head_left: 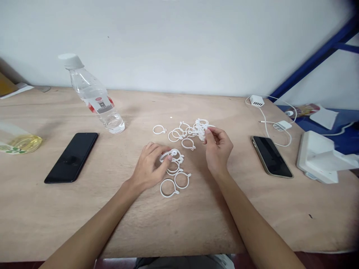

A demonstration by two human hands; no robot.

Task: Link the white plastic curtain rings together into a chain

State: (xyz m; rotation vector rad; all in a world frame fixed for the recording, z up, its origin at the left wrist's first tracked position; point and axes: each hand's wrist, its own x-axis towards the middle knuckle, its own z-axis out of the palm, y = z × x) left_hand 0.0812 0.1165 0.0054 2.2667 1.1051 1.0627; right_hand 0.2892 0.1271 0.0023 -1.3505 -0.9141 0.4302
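My left hand (147, 166) has its thumb and fingers closed round a white plastic curtain ring (174, 152) with a small eyelet. That ring is over a few similar rings on the table, partly covering them. Closer to me lie two loose rings (160, 188), flat and side by side. At the right edge of a loose heap of curtain rings (199, 129), my right hand (219, 151) has its thumb and forefinger pinched together on a white ring, mostly hidden among the others. One ring (165, 130) lies apart, left of the heap.
A water bottle (98, 101) stands at the back left, beside a black phone (71, 157). A clear container with yellow liquid (25, 142) is far left. On the right are another phone (272, 156), a white charger with cable (257, 101) and a white stand (322, 157).
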